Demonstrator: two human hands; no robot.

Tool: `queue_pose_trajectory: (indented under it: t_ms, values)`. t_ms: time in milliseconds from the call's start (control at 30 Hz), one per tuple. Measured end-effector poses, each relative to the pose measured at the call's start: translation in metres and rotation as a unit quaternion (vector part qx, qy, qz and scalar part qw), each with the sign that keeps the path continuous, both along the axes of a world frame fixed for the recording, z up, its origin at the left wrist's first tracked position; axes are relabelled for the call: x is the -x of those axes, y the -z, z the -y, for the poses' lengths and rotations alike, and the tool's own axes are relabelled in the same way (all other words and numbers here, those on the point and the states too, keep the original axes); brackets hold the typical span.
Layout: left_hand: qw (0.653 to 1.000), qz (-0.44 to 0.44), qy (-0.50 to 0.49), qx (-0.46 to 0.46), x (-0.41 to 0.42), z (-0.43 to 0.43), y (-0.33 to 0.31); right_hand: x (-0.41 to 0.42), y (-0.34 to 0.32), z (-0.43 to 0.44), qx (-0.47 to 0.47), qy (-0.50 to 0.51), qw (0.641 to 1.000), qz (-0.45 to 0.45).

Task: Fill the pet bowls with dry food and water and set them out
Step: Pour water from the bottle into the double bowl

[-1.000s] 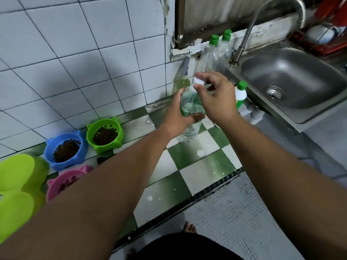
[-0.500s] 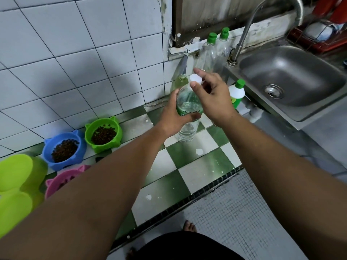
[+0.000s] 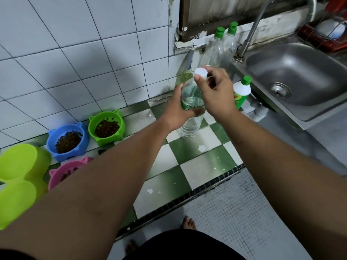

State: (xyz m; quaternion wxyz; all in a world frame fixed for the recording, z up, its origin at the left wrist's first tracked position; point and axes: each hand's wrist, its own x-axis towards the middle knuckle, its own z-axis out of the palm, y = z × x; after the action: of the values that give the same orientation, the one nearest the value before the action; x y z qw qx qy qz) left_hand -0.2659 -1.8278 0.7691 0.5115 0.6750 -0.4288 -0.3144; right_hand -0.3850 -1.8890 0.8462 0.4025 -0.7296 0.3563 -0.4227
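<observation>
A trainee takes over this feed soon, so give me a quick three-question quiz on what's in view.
1. True or false: the left hand grips the water bottle.
2. Which bowl stands nearest that bottle? A blue, B green, C pink.
3. Fill in: the right hand pinches the white ____.
Key: 1 true; 2 B, the green bowl; 3 cap.

Bowls (image 3: 106, 126) crowded the ledge's (image 3: 195, 152) left end; bottles (image 3: 218, 47) lined the far wall (image 3: 75, 62), and the sink (image 3: 300, 76) walled off the right. Open tiles (image 3: 165, 184) lay in the near middle.
</observation>
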Motion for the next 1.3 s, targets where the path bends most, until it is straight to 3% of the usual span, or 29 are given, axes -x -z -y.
queue_pose_trajectory:
  t_ms: [300,633,833,933,1033,1200,1300]
  values:
    - [1.0,0.0,-0.012,-0.016,0.003,0.0,0.002,-0.015,0.003,-0.01,0.059,0.1,0.993,-0.009]
    - [1.0,-0.009,0.0,-0.028,0.001,-0.007,-0.005,-0.01,0.007,-0.013,0.069,0.104,0.992,-0.032]
    - [0.998,-0.033,-0.037,-0.037,-0.018,-0.043,0.0,-0.018,0.007,-0.03,0.147,0.164,0.975,0.027]
    - [0.996,-0.018,-0.077,-0.041,-0.034,-0.07,0.003,-0.036,0.009,-0.052,0.22,0.11,0.968,0.05]
    - [0.991,-0.009,-0.118,-0.056,-0.052,-0.102,0.005,-0.061,0.021,-0.079,0.228,0.013,0.972,0.046]
    - [0.973,0.019,-0.211,-0.09,-0.084,-0.166,0.018,-0.089,0.063,-0.116,0.131,-0.103,0.986,-0.017]
    - [0.949,0.039,-0.29,-0.12,-0.101,-0.211,0.031,-0.098,0.097,-0.132,0.037,-0.16,0.979,-0.124]
